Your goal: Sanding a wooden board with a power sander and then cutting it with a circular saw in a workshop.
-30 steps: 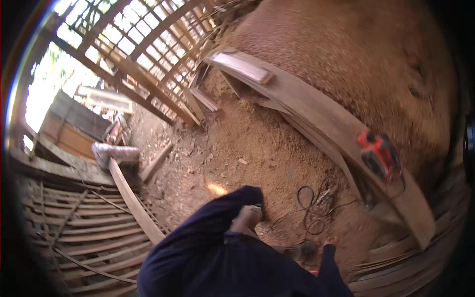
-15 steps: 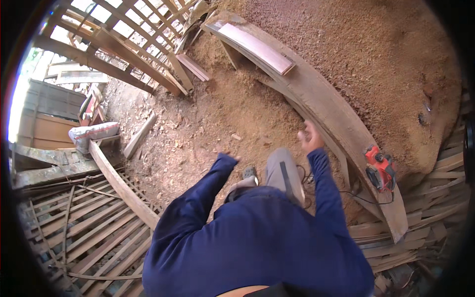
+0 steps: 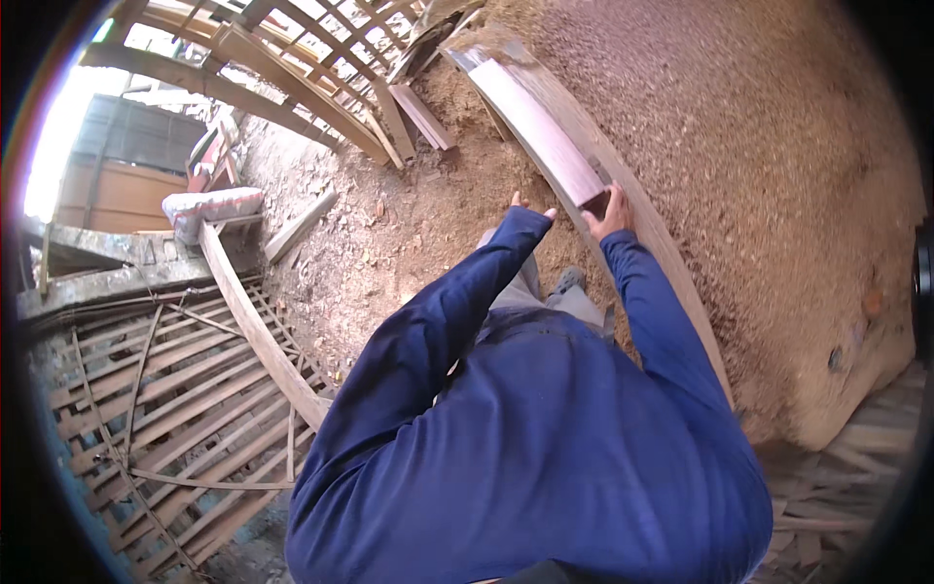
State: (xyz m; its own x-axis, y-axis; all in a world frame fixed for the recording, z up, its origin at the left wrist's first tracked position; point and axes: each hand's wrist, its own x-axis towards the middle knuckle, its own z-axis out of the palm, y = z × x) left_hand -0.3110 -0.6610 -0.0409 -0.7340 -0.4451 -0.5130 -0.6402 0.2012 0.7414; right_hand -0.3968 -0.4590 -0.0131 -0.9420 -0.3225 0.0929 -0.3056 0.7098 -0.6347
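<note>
A smooth, pinkish wooden board (image 3: pixel 545 131) lies lengthwise on a long wooden bench plank (image 3: pixel 637 195). At the board's near end is my right hand (image 3: pixel 616 216), its thumb on one side and its fingers on the other, gripping that end. My left hand (image 3: pixel 533 205) hovers left of the bench, apart from the board. Its visible fingers are spread with nothing between them, and the dark blue sleeve hides part of it.
Sawdust (image 3: pixel 739 165) is heaped right of the bench. Short boards (image 3: pixel 423 119) lean by a wooden lattice at the far left. A stuffed sack (image 3: pixel 214 206) rests near a curved beam (image 3: pixel 248 316), with slatted wood (image 3: pixel 195 419) below. More wood strips (image 3: pixel 827 506) lie at the lower right.
I have stepped forward along the bench. My right hand has reached the pinkish board's near end and taken hold; my left hand has moved forward. The red power tool has gone out of sight.
</note>
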